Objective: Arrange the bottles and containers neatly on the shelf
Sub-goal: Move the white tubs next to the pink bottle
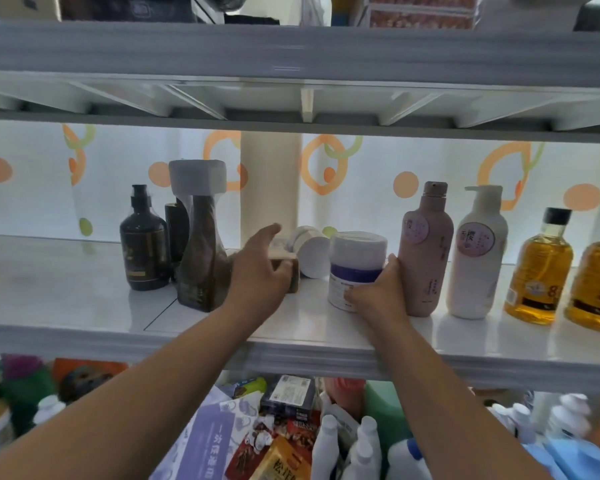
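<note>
The white shelf [84,278] carries everything at chest height. On it the pink bottle [426,258] stands upright, right of centre. Just left of it stands the purple-banded jar [357,254], which my right hand [378,296] grips round its lower side. My left hand [260,271] curls its fingers over the small brown box [293,277], beside a white tub [312,251] lying on its side.

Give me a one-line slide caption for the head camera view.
Tidying the shelf: right hand grips the white jar beside the pink bottle, left hand rests on a brown box.
</note>
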